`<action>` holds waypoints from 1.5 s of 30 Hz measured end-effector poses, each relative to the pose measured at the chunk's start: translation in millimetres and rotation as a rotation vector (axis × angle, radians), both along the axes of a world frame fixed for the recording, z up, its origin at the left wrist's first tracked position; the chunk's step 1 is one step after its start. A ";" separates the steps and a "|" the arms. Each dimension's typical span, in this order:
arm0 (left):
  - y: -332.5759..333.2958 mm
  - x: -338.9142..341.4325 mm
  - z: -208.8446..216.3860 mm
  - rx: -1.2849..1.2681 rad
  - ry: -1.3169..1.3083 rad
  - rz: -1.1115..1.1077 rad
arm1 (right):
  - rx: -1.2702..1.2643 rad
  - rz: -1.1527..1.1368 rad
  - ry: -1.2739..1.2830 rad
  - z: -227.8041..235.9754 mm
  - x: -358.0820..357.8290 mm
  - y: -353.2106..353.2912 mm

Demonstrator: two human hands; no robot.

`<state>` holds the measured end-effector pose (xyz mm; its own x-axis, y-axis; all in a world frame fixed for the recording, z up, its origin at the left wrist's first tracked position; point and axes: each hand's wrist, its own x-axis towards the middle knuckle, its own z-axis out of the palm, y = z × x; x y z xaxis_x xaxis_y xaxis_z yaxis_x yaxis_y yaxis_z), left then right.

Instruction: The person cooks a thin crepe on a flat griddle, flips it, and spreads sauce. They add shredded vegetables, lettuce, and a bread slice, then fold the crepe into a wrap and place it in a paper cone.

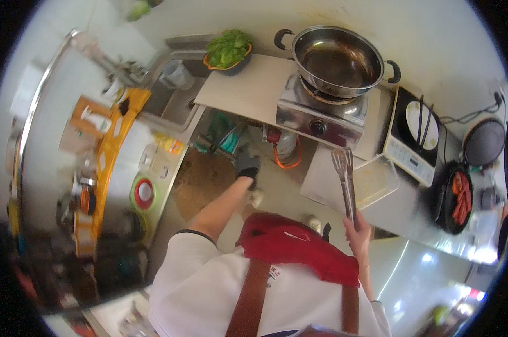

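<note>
My right hand (357, 229) is closed round the handle end of a pair of metal tongs (344, 180), whose slotted heads point up toward the stove. The tongs hang over a shallow clear tray (375, 180) on the counter. My left hand (246, 162), dark grey as if gloved, reaches forward and down into the space under the counter. Its fingers are blurred, and I cannot tell whether they hold anything. Close by it are a green bag (223, 132) and, to the right, a gas cylinder (286, 145) with an orange hose.
A wide two-handled pan (338, 59) sits on the gas stove (321, 115). Left of it stand a bowl of lettuce (228, 51) and a sink (172, 106). To the right are an induction cooker (414, 135) bearing a plate and chopsticks, and a black dish of reddish meat (462, 199).
</note>
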<state>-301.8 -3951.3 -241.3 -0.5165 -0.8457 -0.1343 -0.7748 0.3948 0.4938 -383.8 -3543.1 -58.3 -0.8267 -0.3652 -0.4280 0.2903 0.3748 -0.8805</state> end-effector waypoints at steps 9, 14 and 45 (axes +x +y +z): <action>-256.1 -7.1 -96.9 0.687 -0.210 -0.337 | 0.085 -0.323 -0.248 27.4 105.0 -191.2; -244.7 -44.2 -79.0 0.627 -0.241 -0.616 | 0.165 -0.356 -0.221 36.6 137.4 -243.5; -79.4 356.1 112.2 0.265 -0.595 -0.569 | 0.136 -0.224 -0.065 24.6 161.2 -137.3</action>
<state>54.3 -4030.7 -129.2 -0.6335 -0.3822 -0.6727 -0.6529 0.7306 0.1998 -222.6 -3680.4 -33.7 -0.8494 -0.1113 -0.5158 0.4342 0.4083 -0.8030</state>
